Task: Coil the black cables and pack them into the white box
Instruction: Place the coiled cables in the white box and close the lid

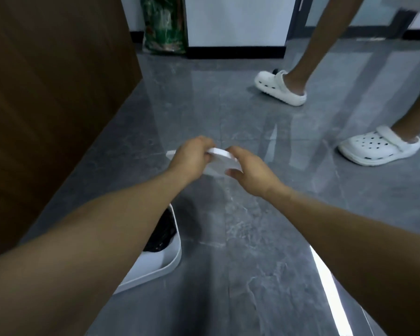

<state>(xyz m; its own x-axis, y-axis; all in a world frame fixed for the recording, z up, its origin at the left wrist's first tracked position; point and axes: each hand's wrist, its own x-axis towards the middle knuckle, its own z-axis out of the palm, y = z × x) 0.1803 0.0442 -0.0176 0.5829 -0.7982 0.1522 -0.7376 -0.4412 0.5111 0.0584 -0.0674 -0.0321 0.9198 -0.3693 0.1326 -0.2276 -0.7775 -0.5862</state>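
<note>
A white lid (222,163) is held above the grey floor (252,238) between both hands, a little above the middle of the view. The left hand (192,157) is curled over the lid's edge at 9 o'clock, its fingers pinching the rim. The right hand (249,169) is closed on the edge at 3 o'clock, with the thumb pressed against the near side. The lid is tilted, and its outline is blurred.

The white box (165,265) is seen on the floor at 7 o'clock from the lid, partly hidden under the left forearm. Black cables (163,232) are packed inside it, against its far end; the near end of the box shows bare white. Whether the cables are neatly coiled cannot be told.

At 2 o'clock, the legs of a second person are seen, with white clogs (378,147) worn on both feet. A brown wooden panel (46,93) fills the side at 10 o'clock, and a green patterned bag (164,25) is propped against the white wall at 12 o'clock.
</note>
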